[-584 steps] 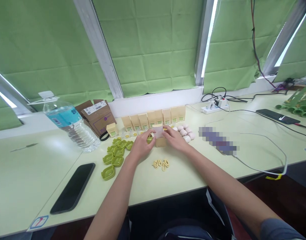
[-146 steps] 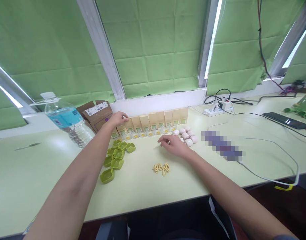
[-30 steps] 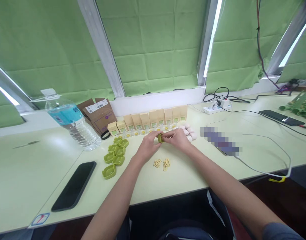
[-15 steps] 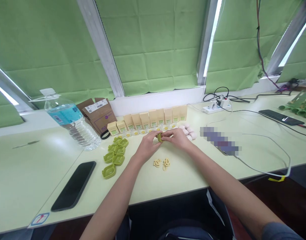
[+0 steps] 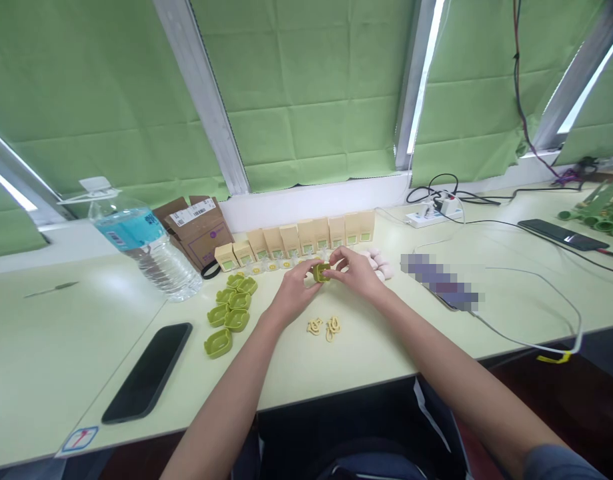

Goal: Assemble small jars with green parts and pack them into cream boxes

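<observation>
Both of our hands grip one small green shell (image 5: 321, 272), held just above the table (image 5: 346, 363) before a row of tan boxes (image 5: 306, 237). The left hand (image 5: 292, 295) pinches its near edge and the right hand (image 5: 357, 272) its far side. Half a second ago it stood edge-on. Now its hollow faces up, so we judge it is being turned and readied. Yellow loops (image 5: 324, 327) lie nearby, spare green shells (image 5: 231, 310) further left.

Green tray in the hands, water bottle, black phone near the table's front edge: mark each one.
green tray (image 5: 321, 273): head view, on its rim between the fingertips.
water bottle (image 5: 131, 230): head view, on its blue label.
black phone (image 5: 149, 373): head view, middle of its screen.
</observation>
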{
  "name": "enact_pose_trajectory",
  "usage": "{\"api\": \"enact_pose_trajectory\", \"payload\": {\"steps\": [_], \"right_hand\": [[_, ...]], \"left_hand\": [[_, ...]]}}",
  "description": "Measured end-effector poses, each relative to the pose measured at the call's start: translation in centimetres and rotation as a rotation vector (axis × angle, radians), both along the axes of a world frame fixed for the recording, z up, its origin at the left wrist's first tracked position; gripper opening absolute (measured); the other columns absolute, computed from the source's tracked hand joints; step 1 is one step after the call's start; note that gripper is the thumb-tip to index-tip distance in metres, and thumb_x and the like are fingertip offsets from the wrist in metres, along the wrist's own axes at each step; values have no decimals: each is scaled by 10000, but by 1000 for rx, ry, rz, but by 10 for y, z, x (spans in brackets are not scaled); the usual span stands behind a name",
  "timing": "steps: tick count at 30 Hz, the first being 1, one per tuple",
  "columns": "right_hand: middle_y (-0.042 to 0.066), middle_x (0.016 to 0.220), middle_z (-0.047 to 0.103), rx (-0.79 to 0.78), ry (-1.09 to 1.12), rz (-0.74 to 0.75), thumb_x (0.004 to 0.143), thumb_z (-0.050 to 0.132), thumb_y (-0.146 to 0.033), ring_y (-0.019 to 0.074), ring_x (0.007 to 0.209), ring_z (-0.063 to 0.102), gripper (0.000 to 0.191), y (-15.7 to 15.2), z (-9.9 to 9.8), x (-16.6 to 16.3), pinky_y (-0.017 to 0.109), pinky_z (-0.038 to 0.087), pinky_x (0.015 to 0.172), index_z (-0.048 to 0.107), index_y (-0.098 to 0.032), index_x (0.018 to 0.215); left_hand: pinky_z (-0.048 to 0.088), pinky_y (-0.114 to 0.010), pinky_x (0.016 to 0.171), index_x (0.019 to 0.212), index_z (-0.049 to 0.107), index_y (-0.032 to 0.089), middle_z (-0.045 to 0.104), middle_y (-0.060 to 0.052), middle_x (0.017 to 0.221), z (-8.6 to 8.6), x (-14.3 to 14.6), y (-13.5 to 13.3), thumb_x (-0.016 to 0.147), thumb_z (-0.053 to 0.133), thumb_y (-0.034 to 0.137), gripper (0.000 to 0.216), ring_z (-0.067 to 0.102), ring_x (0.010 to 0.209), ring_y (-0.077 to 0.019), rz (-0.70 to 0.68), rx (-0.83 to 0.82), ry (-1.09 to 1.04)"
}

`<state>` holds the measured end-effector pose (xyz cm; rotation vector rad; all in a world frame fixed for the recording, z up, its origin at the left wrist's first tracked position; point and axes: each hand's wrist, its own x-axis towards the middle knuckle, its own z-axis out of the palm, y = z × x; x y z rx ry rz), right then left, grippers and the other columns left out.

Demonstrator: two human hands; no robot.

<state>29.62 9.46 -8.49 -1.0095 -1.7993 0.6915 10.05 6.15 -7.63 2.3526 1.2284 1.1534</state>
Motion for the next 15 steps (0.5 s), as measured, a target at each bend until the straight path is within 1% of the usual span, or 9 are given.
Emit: {"api": "enact_pose_trajectory", "payload": {"steps": [2, 3, 5, 9, 15], "right_hand": [[68, 1131, 694, -21, 8, 5, 779, 773, -371, 159, 802, 694, 404, 2, -3, -1, 319, 551, 747, 631, -218, 1125], [76, 1170, 687, -38, 6, 19, 789, 768, -365, 168, 844, 703, 439, 3, -4, -1, 327, 555, 778, 620, -225, 1178], [70, 1157, 707, -71, -14, 54, 818, 747, -350, 192, 928, 712, 439, 4, -7, -2, 342, 553, 840, 624, -242, 1226], [48, 1030, 760, -99, -49, 131, 850, 723, -341, 223, 987, 720, 338, 5, -8, -4, 352, 543, 893, 691, -252, 1174], [47, 1050, 772, -108, -14, 146, 824, 752, -323, 223, 988, 727, 344, 7, -9, -3, 344, 546, 899, 718, -247, 1158]], "left_hand": [[512, -381, 943, 1215, 621, 256, 693, -36, 1204, 2, 0, -1, 855, 646, 187, 368, 643, 1058, -198, -2, -1, 0], [509, -380, 947, 1213, 621, 257, 692, -34, 1206, 2, 0, -2, 853, 641, 178, 368, 640, 1065, -199, -4, -1, 3], [504, -381, 955, 1218, 619, 260, 689, -33, 1216, 2, 0, -2, 847, 636, 165, 383, 636, 1082, -202, -9, 3, 10], [498, -386, 967, 1233, 614, 262, 687, -36, 1226, 2, -1, -1, 837, 635, 155, 411, 634, 1103, -208, -22, 6, 21], [496, -395, 973, 1223, 618, 269, 688, -31, 1227, 0, -2, 0, 836, 641, 163, 402, 629, 1116, -216, -39, -9, 9]]}}
